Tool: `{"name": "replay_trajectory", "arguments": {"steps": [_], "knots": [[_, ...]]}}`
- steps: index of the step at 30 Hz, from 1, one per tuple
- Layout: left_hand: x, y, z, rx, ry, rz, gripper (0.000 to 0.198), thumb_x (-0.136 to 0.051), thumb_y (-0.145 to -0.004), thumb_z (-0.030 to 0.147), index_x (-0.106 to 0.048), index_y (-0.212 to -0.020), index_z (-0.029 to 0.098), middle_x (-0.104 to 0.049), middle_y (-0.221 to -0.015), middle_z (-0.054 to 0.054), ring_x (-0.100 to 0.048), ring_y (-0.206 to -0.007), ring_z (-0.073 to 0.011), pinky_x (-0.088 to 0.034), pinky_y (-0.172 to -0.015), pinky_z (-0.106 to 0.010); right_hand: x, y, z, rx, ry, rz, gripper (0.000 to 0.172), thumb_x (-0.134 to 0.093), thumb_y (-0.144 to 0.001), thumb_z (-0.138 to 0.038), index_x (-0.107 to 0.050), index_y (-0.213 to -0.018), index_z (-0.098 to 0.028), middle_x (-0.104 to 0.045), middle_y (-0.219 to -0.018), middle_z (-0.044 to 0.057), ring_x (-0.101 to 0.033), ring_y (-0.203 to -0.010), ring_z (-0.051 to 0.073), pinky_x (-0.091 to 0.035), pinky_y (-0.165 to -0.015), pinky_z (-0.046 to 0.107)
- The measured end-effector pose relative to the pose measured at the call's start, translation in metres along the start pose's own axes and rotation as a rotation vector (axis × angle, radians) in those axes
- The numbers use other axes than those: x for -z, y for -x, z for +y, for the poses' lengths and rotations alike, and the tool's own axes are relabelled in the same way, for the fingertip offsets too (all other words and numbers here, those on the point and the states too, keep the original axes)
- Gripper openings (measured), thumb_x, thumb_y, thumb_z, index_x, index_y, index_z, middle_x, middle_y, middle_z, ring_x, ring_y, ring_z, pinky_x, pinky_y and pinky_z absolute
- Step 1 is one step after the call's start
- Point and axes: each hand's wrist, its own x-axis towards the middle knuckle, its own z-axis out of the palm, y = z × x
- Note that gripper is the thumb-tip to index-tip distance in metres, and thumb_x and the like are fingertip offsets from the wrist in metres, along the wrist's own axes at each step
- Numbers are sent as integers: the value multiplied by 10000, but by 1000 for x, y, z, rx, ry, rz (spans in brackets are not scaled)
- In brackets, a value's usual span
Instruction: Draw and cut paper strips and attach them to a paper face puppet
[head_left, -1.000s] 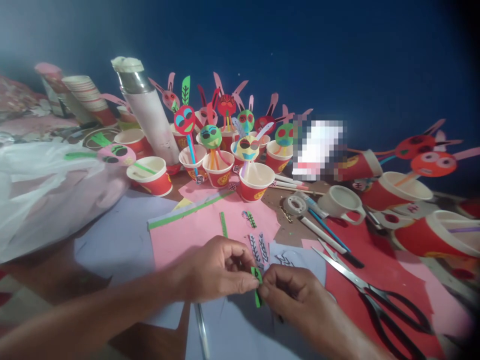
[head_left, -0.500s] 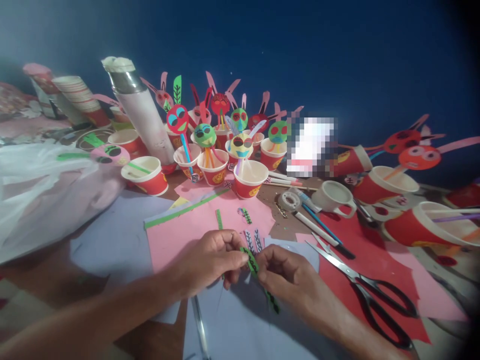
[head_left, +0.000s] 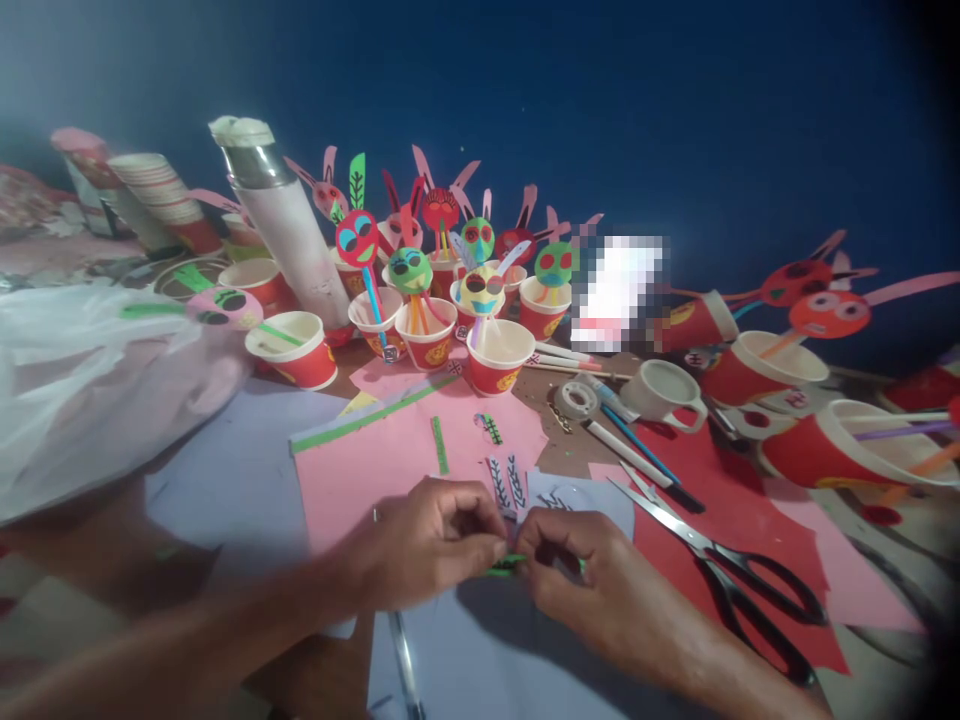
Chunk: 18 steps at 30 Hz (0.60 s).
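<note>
My left hand (head_left: 431,540) and my right hand (head_left: 585,570) meet low in the middle, both pinched on a small green paper strip (head_left: 504,567) that lies nearly flat between the fingertips. They hover over lavender paper (head_left: 495,650). Just beyond the fingers lie small cut paper leaves with black markings (head_left: 508,483) on a pink sheet (head_left: 375,470).
Black-handled scissors (head_left: 735,580) lie on red paper at the right. Several red paper cups with paper faces on straws (head_left: 442,300) crowd the back, with a metal flask (head_left: 281,220), a tape roll (head_left: 576,400), pens (head_left: 637,450) and a white plastic bag (head_left: 90,370) at the left.
The green strip has turned from upright, through a slant, to nearly flat between my fingertips. Both hands stayed close together and dropped slightly.
</note>
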Motion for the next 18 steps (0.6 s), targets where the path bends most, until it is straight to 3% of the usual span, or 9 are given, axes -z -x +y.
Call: {"name": "replay_trajectory", "arguments": {"steps": [5, 13, 15, 18], "knots": [[-2, 1, 4, -4, 29, -33, 127, -637, -722, 240, -584, -742, 126, -529, -680, 10, -446, -608, -92, -339, -560, -220, 8, 0, -4, 6, -14, 63, 139, -506, -772, -198, -539, -637, -185, -464, -565, -55, -396, -536, 81, -304, -472, 182], [0, 0, 3, -15, 20, -81, 139, -656, -702, 234, -565, -713, 129, -506, -673, 23, -442, -607, -88, -331, -559, -217, 9, 1, -4, 41, 24, -5, 129, -518, -789, -212, -574, -676, -186, -527, -600, -49, -445, -563, 87, -332, -496, 189], [2, -1, 2, -51, 45, -74, 119, -642, -715, 204, -546, -696, 136, -496, -698, 27, -437, -595, -74, -337, -545, -206, 17, 0, -4, 38, -16, 4, 126, -520, -803, -236, -588, -707, -193, -553, -622, -46, -477, -580, 91, -354, -506, 186], [6, -2, 3, -88, 112, 12, 145, -623, -726, 166, -499, -656, 143, -497, -779, 24, -427, -534, -35, -332, -481, -181, 39, -1, 0, 20, 18, 132, 144, -523, -826, -311, -606, -759, -215, -586, -652, -38, -517, -598, 104, -389, -528, 199]]}}
